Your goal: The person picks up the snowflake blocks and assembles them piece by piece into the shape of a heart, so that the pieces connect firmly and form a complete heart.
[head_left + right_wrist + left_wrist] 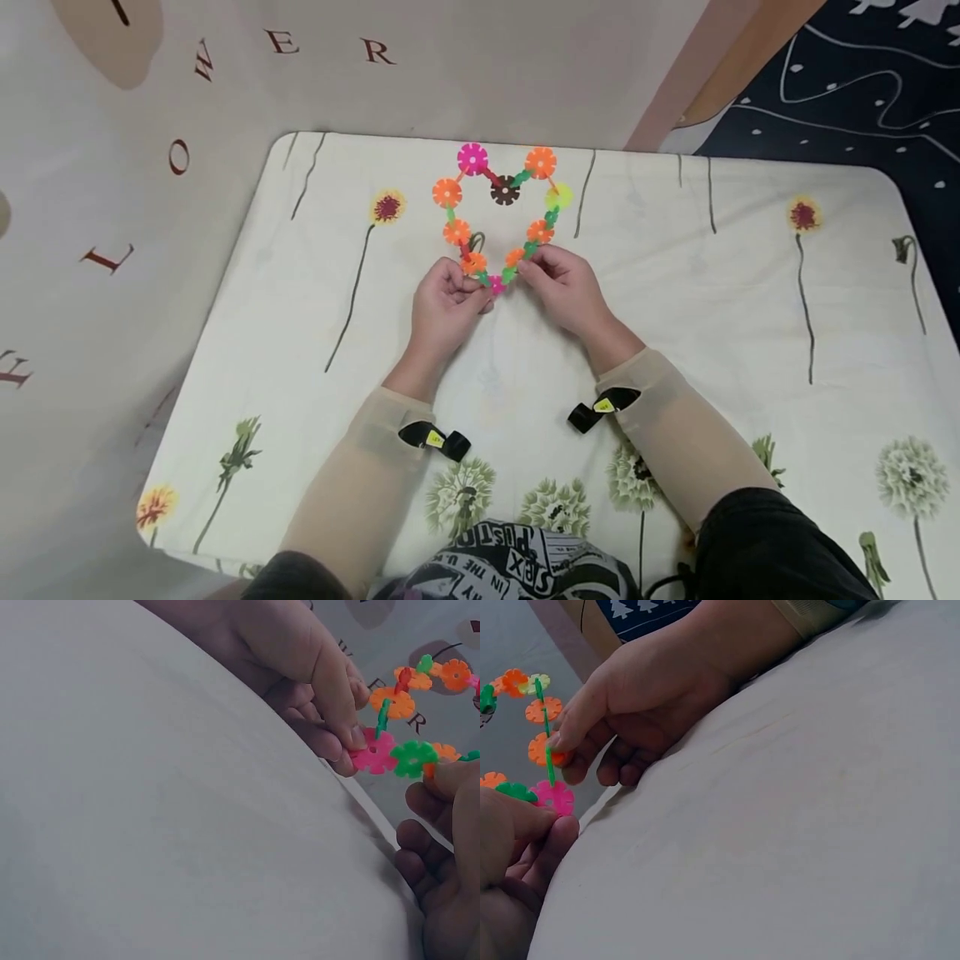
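A heart-shaped ring of linked plastic snowflake discs in orange, green, pink, red, yellow and dark brown stands up between my hands in the head view. Its bottom tip is a pink disc (pixel 373 752), which my left hand (pixel 448 302) pinches between thumb and finger. My right hand (pixel 564 283) pinches an orange disc (pixel 544 750) a little way up the right side. Between those two grips sits a green disc (pixel 414 759). At the top dip of the heart is the dark brown disc (pixel 505 191), away from both hands.
A white tablecloth (pixel 675 308) printed with flowers and dandelions covers the table. Behind it rises a pale wall covering (pixel 480 75) with printed letters, and a dark patterned cloth (pixel 847 92) is at the right. Small black cameras (pixel 453 446) are strapped to both wrists.
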Motion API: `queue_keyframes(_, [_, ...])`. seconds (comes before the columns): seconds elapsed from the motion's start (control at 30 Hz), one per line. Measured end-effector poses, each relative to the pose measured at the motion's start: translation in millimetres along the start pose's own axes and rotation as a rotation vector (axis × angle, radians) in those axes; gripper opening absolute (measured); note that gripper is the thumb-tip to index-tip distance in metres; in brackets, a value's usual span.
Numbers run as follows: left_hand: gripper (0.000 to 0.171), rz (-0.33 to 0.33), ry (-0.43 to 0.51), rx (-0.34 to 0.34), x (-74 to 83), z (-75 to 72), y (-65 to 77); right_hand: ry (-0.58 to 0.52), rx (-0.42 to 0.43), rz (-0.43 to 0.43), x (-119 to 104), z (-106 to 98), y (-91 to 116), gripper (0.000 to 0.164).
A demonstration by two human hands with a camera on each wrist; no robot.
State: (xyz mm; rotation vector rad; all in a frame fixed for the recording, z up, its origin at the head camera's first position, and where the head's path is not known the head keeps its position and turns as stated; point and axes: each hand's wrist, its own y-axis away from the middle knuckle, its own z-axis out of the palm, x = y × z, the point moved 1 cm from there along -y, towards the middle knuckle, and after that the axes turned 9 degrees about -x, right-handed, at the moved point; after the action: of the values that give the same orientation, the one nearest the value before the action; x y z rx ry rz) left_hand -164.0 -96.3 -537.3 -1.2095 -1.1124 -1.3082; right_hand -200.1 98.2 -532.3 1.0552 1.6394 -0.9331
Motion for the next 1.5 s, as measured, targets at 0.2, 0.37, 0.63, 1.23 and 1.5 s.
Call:
queue_keyframes(0.2, [0.051, 0.011, -0.019, 0.019, -2.4, -5.6, 6.5, -0.004, -0.008, -0.014, 3.2, 4.4, 2.7, 0.019])
queue_keyframes(0.37, [0.057, 0.035, -0.038, 0.057, -3.4, -9.8, 11.8, 0.019, -0.031, -0.038, 2.1, 8.9, 2.8, 0.022])
queue_keyframes(0.63, [0.055, 0.031, -0.066, 0.059, -1.7, -6.9, 11.7, 0.027, -0.035, -0.042, 2.6, 8.1, 2.8, 0.018])
queue_keyframes(1.23, [0.027, 0.057, -0.33, -0.074, -5.9, -2.1, 18.4, 0.632, 0.014, 0.067, -3.3, 8.4, 12.9, 0.039])
queue_keyframes(1.5, [0.022, 0.06, -0.425, -0.064, -6.7, -1.8, 19.4, 0.802, 0.028, 0.095, -6.3, 10.7, 12.7, 0.04])
